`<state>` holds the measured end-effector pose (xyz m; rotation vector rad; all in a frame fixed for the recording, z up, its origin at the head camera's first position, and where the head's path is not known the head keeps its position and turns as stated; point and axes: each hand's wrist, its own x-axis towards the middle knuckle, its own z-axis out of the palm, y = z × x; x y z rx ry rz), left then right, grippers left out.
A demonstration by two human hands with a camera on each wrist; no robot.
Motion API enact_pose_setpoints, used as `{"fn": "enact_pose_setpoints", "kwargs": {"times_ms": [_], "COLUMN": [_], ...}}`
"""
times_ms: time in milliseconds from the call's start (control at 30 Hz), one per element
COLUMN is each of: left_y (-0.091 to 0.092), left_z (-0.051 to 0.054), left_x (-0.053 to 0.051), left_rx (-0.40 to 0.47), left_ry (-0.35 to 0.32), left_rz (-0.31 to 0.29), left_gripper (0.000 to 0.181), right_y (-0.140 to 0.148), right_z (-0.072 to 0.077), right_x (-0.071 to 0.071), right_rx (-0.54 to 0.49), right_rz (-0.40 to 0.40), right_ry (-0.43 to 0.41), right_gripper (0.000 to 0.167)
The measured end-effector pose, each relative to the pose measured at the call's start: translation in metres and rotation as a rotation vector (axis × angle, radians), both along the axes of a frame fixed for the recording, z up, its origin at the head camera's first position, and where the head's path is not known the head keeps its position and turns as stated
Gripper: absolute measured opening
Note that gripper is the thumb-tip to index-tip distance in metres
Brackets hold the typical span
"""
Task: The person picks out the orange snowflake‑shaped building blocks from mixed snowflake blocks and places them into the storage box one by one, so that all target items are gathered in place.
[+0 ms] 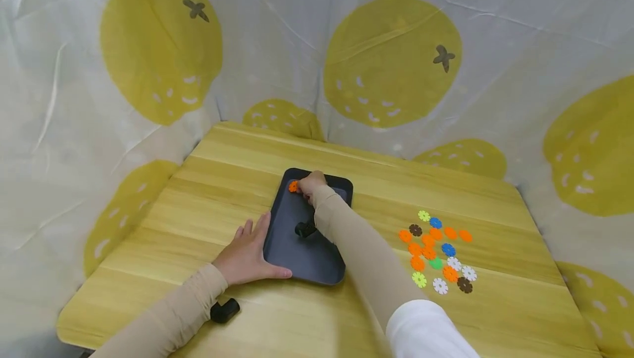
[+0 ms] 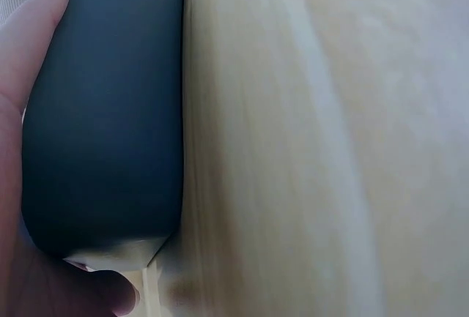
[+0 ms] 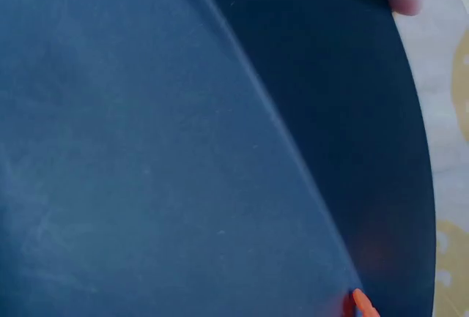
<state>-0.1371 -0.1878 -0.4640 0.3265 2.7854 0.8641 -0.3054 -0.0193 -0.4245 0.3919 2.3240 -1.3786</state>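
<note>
A dark grey rectangular tray (image 1: 302, 259) lies on the wooden table, its far end slightly turned left. My left hand (image 1: 247, 256) rests against its near left corner, fingers spread along the left side and thumb along the near edge. In the left wrist view, the thumb and a fingertip border the tray's dark outer wall (image 2: 110, 112). Over the tray's far end, my right hand (image 1: 313, 184) pinches an orange notched disc (image 1: 294, 186) near the far left corner. Only a sliver of that disc (image 3: 364, 304) shows in the right wrist view; the pinching fingertips are mostly hidden.
Right of the tray, several loose notched discs (image 1: 428, 252) in orange, white, blue, brown, green and yellow lie scattered on the table (image 1: 376, 314). A black wrist camera (image 1: 225, 310) sits by the left wrist. Fruit-patterned cloth (image 1: 297, 33) hangs behind the table.
</note>
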Motion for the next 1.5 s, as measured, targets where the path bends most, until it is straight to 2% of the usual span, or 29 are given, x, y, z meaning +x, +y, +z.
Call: {"fn": "enact_pose_setpoints", "kwargs": {"times_ms": [133, 233, 300, 367, 433, 567, 633, 700, 800, 900, 1033, 1133, 1267, 1500], "left_y": [0.0, -0.004, -0.008, -0.013, -0.019, -0.03, -0.034, -0.038, -0.043, -0.046, -0.051, -0.052, -0.051, -0.049], "left_z": [0.001, 0.003, 0.004, 0.007, 0.01, 0.017, 0.019, 0.021, 0.023, 0.024, 0.028, 0.029, 0.028, 0.029], "left_x": [-0.001, -0.002, -0.002, -0.001, 0.0, 0.001, 0.002, 0.005, 0.008, 0.011, 0.012, 0.013, 0.013, 0.011], "left_rx": [-0.005, -0.003, -0.003, -0.01, -0.023, -0.044, -0.048, -0.052, -0.056, -0.06, -0.07, -0.072, -0.059, -0.069], "left_ry": [0.012, 0.014, 0.011, 0.004, -0.004, -0.015, -0.014, -0.014, -0.019, -0.028, -0.045, -0.054, -0.062, -0.046], "left_rz": [-0.005, -0.01, -0.011, -0.003, 0.008, 0.02, 0.016, 0.021, 0.024, 0.026, 0.036, 0.038, 0.026, 0.018], "left_gripper": [0.147, 0.147, 0.147, 0.148, 0.149, 0.15, 0.151, 0.152, 0.152, 0.152, 0.152, 0.152, 0.151, 0.151], "right_y": [0.002, 0.005, 0.01, 0.018, 0.032, 0.082, 0.12, 0.162, 0.227, 0.286, 0.334, 0.347, 0.351, 0.353], "right_z": [0.0, 0.006, 0.012, 0.022, 0.034, 0.058, 0.066, 0.069, 0.067, 0.056, 0.037, 0.025, 0.012, 0.009], "right_x": [0.0, 0.002, 0.004, 0.006, 0.007, 0.012, 0.018, 0.024, 0.037, 0.051, 0.067, 0.073, 0.075, 0.073], "right_rx": [-0.019, -0.035, -0.054, -0.069, -0.098, -0.052, 0.029, 0.118, 0.256, 0.397, 0.502, 0.504, 0.526, 0.568], "right_rz": [-0.03, -0.017, 0.026, 0.102, 0.184, 0.311, 0.334, 0.344, 0.319, 0.279, 0.237, 0.224, 0.218, 0.21], "right_ry": [0.006, 0.028, 0.061, 0.124, 0.201, 0.357, 0.393, 0.39, 0.347, 0.3, 0.223, 0.192, 0.176, 0.119], "right_gripper": [0.016, 0.021, 0.021, 0.017, 0.021, 0.042, 0.046, 0.048, 0.053, 0.054, 0.054, 0.054, 0.051, 0.05]}}
